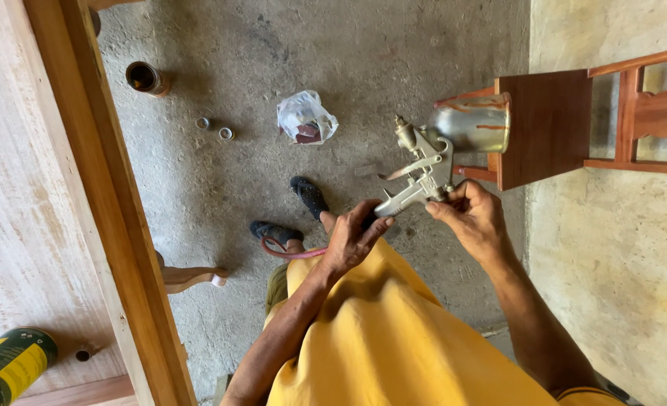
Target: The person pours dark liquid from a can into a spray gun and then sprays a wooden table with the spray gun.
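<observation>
— What packaging do you see from where you stand?

— A cylindrical can [8, 365] with a yellow and dark green label lies on its side at the lower left, on the pale wooden surface [17, 188] beside the timber frame [115, 218]. On the concrete floor [235, 173] sits a crumpled clear plastic bag [305, 118] with something dark red inside, and farther left a small open brown tin [145, 77] and two little metal rings [214, 128].

— And the spray gun?

— The metal spray gun [422, 177] is held up in front of the person's yellow shirt [386, 338], its shiny cup [472, 124] streaked with reddish stain and pointing toward the reddish wooden chair [566, 120].

— How do the hands sit on it?

— The left hand [352, 239] is closed around the lower end of the handle, fingers [375, 225] curled tight, where a red hose [292, 254] trails off. The right hand [472, 218] pinches the gun's body just below the cup, fingertips and thumb pressed on the metal, the rest of the hand loosely curled.

— Anything below?

— Two feet in dark sandals [292, 210] on the floor.
</observation>
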